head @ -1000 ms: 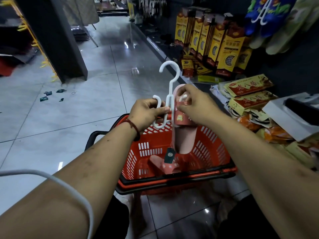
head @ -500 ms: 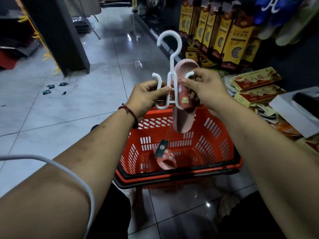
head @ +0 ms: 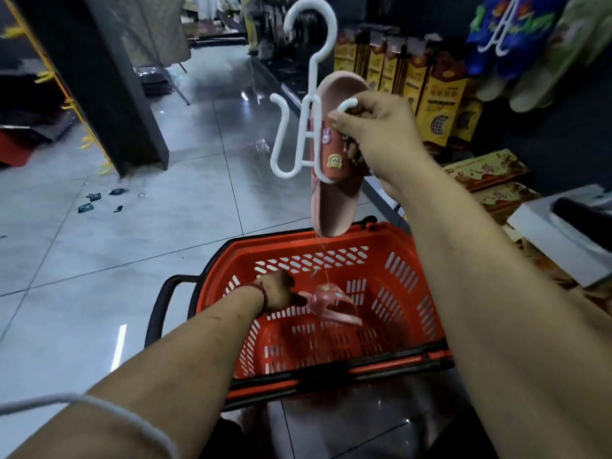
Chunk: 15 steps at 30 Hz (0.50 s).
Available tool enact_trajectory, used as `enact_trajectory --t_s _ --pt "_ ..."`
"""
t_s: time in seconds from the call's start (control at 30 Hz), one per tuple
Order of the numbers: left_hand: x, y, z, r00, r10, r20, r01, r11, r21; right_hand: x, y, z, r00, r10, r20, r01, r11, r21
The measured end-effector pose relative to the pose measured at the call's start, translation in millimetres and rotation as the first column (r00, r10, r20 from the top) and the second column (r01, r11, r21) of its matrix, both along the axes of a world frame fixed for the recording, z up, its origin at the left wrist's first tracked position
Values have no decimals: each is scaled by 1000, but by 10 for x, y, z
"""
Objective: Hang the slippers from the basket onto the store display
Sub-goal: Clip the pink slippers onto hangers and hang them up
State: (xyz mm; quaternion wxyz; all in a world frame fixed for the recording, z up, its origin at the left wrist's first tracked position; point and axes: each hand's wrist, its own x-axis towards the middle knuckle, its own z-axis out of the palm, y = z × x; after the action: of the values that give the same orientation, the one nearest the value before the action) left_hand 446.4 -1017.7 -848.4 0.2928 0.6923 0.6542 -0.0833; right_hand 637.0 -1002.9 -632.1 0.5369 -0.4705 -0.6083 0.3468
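head view: and there's the switch. my left hand [head: 275, 290] has let go of the white hanger [head: 308, 104] and dropped down into the red basket [head: 405, 283], so my right hand [head: 376, 140] now carries the lot alone, raised higher than a moment ago. my right fingers [head: 344, 122] are pinching the tip of the hanger's right prong together with the strap of the first pink slipper [head: 334, 197], which hangs upright with its lower end just above the basket's far rim. the hanger's left prong is bare. down below, my left hand is right at the second pink slipper [head: 331, 304], which lies in the basket, tied to its mate by a thin thread [head: 324, 256]. whether those fingers have closed on it yet, i cannot tell; they're dark and half hidden. as i judge it: one slipper mounted, its partner next onto that free prong, then the hook goes up to the display, where other slippers [head: 516, 38] hang at upper right.
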Motion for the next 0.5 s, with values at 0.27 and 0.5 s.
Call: enact_trajectory --t_s 0.27,0.5 --pt "192 128 -419 971 142 193 -113 982 -154 -86 72 -41 997 35 65 -32 998 -48" --pt "352 170 -519 973 123 195 -99 987 -128 -108 30 -85 994 66 92 -55 991 -119"
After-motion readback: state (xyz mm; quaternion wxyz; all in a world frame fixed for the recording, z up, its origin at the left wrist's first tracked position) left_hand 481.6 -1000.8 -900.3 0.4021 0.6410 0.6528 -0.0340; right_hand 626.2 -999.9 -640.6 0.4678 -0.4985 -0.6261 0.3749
